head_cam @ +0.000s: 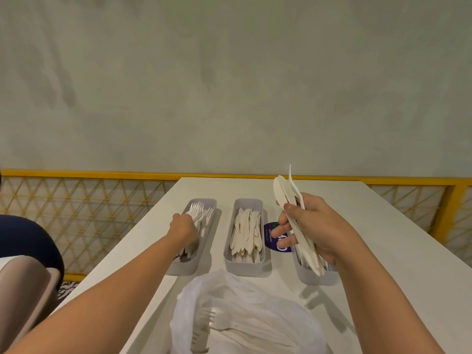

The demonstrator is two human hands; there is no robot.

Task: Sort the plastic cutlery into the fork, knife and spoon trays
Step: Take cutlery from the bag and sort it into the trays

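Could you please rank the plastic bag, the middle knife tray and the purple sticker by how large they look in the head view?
1. plastic bag, largest, though it is nearest the camera.
2. knife tray.
3. purple sticker, smallest, partly hidden.

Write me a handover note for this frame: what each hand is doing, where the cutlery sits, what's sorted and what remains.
Left hand: closed on forks in the left tray.
Right hand: holds a mixed bundle, knives visible, above the right tray.
Middle tray: filled with knives.
Right tray's contents are mostly hidden.
Plastic bag near the table's front edge holds more cutlery, forks visible.
Left: sort the bundle, then empty the bag.
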